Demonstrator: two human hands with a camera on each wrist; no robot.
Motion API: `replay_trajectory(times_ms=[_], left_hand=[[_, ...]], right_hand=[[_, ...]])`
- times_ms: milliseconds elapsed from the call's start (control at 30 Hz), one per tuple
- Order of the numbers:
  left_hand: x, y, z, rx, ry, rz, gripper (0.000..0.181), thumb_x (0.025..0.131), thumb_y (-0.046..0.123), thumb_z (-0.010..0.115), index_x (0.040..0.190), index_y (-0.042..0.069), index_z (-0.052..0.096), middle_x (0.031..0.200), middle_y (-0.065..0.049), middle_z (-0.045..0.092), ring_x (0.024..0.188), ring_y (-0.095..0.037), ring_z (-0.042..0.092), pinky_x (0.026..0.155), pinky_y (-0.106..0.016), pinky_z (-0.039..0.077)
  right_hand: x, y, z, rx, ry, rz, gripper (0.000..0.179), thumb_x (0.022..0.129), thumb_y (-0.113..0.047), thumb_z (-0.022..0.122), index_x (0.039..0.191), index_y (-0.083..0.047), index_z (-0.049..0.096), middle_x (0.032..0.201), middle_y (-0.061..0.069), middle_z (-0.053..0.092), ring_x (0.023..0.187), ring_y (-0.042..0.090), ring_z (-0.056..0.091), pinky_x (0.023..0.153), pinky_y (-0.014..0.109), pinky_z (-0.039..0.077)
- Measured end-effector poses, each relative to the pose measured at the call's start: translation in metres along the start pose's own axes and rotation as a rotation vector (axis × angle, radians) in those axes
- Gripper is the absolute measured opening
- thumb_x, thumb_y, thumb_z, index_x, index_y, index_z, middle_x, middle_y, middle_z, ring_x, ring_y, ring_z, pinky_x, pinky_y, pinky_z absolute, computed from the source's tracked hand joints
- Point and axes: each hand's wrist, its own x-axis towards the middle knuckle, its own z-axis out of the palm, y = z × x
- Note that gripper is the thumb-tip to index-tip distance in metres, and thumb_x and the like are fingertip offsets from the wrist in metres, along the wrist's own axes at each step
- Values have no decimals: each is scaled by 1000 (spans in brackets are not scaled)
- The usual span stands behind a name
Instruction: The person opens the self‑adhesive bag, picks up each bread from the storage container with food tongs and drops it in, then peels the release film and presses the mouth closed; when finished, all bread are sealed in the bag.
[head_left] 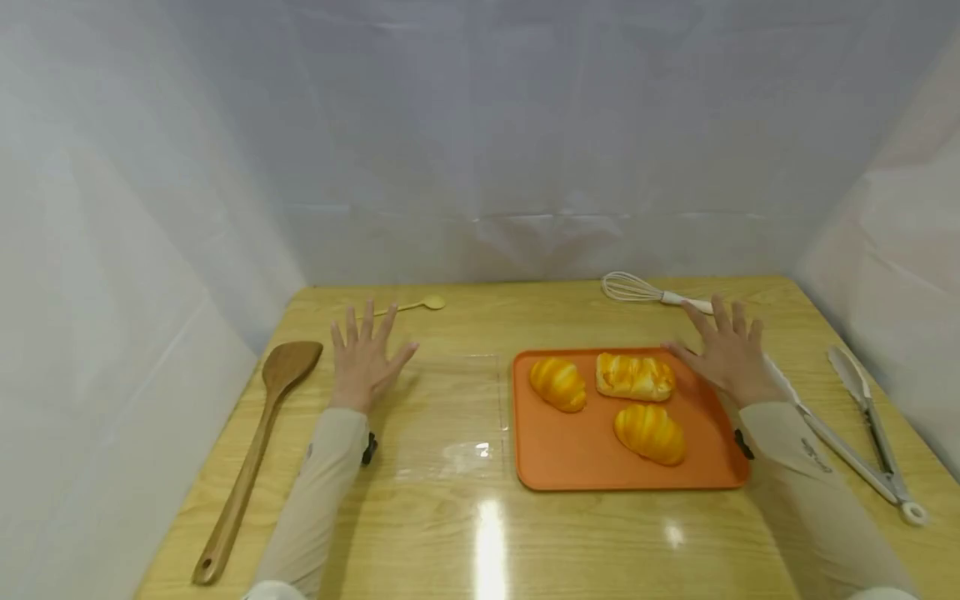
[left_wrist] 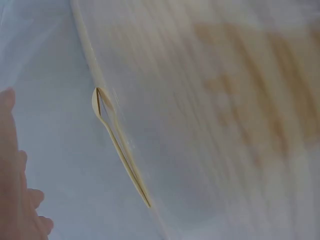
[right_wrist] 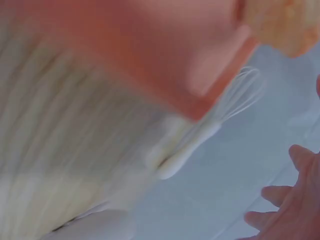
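Observation:
My left hand [head_left: 363, 367] is spread above the table's left side and holds nothing. Its fingertips overlap the handle of a small yellow spoon [head_left: 433, 302] in the head view. My right hand [head_left: 729, 360], also spread and holding nothing, is over the right edge of an orange tray [head_left: 585, 465]. On that tray lie two croissant-shaped breads, one at the left [head_left: 558, 384] and one in front [head_left: 649, 434], plus an oblong bread [head_left: 634, 377] at the back. Beyond the right fingertips lies a white whisk [head_left: 633, 288], seen too in the right wrist view [right_wrist: 240, 100].
A wooden spatula [head_left: 262, 433] lies along the left side. Tongs [head_left: 873, 433] with pale tips lie spread at the right. Left of the tray is a clear, flat transparent piece [head_left: 450, 417]. Pale sheeting [head_left: 480, 150] hangs behind the table [head_left: 420, 542] and on both sides.

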Motion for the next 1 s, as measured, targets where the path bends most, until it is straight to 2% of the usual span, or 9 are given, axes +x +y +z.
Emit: replay_trajectory(times_ms=[100,267,500,633,767,867,1000], left_hand=[[-1,1,1,-12,-30,-10,79,97,66,35,158,24,8,163,-19,0,148,-47,-8,117,-68,-3],[-4,4,1,-31,-60,-21,78,98,64,35,158,21,10,162,-24,5,147,-50,-1,118,-68,1],[-13,10,1,-110,-96,-31,79,98,64,33,158,18,10,161,-26,10,147,-51,4,120,-64,3],[-18,17,2,-160,-100,-24,79,98,62,36,158,15,12,161,-26,12,147,-50,6,120,-63,5],[-23,24,2,-217,-112,-26,79,98,59,40,157,13,14,160,-26,12,147,-50,6,120,-62,4],[-24,28,3,-248,-118,-20,79,98,57,43,156,11,17,160,-27,15,147,-50,10,120,-62,7],[-28,35,3,-293,-132,-2,77,98,52,49,155,7,23,156,-28,26,144,-49,23,118,-62,18]], right_hand=[[0,-12,-2,21,14,-40,83,93,-63,49,154,-12,25,154,37,15,140,62,7,108,78,6],[1,-41,-4,66,68,-136,78,94,-55,56,150,-6,33,149,34,33,136,55,28,111,69,21],[-8,-90,-2,191,-9,-164,76,96,-50,56,152,-6,31,145,30,40,133,52,31,108,68,29],[-14,-118,5,216,17,-202,71,94,-43,63,149,-5,38,135,30,48,124,50,39,100,66,38],[-18,-145,18,261,42,-254,67,91,-36,69,145,-5,45,122,28,53,109,43,45,91,57,44],[-21,-163,29,321,14,-266,63,91,-34,70,143,-5,48,114,24,53,99,36,46,83,50,45],[-24,-185,44,396,-58,-264,60,92,-33,68,141,-4,49,110,22,53,91,30,48,76,42,45]])
